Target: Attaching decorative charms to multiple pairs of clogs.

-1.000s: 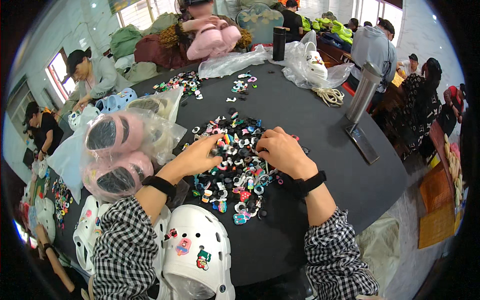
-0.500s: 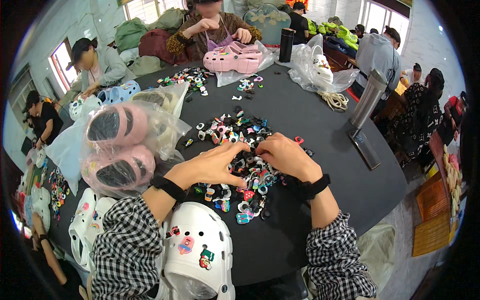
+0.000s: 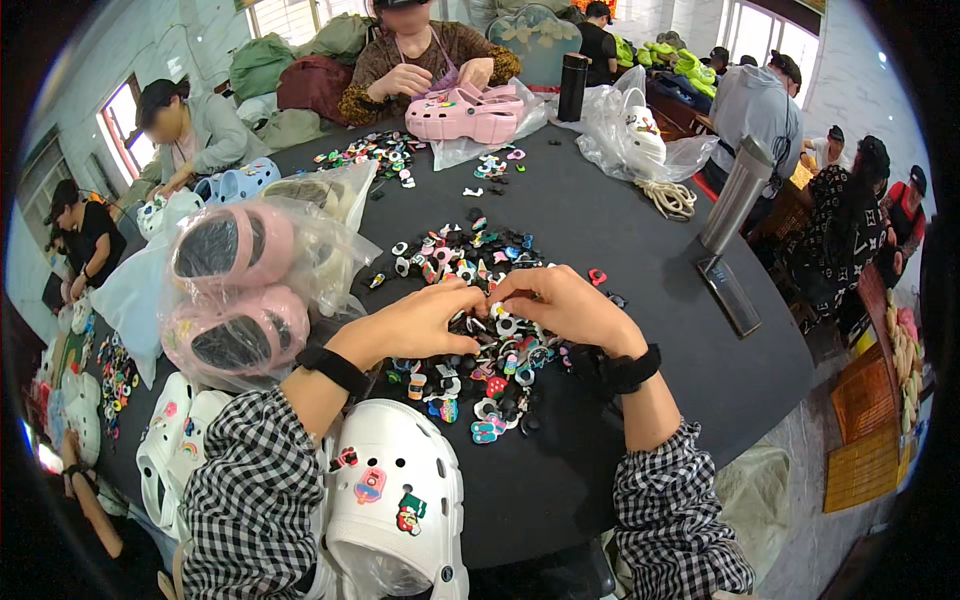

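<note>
A heap of small shoe charms (image 3: 510,385) in many colours lies mid-table, with both my hands over it. My left hand (image 3: 425,318) reaches in from the left, its thumb apart from the fingers and dark charms showing between them. Its fingertips meet those of my right hand (image 3: 575,308), whose fingers curl inward in a pinch. Whatever sits between those fingertips is too small and covered to make out. Just below my left wrist stands a white clog (image 3: 395,480) with several charms fixed on its top, among them a pink one and a green and red one.
Bagged pink clogs (image 3: 235,335) are stacked to the left, above more white clogs (image 3: 165,440). Across the table a person handles a pink clog (image 3: 465,112). A steel bottle (image 3: 738,195), a phone (image 3: 730,297) and a bagged white clog (image 3: 643,130) stand or lie at the right.
Both hands have drawn together over the heap, the right moving left until the fingertips meet. The person across the table has lowered a hand toward the pink clog.
</note>
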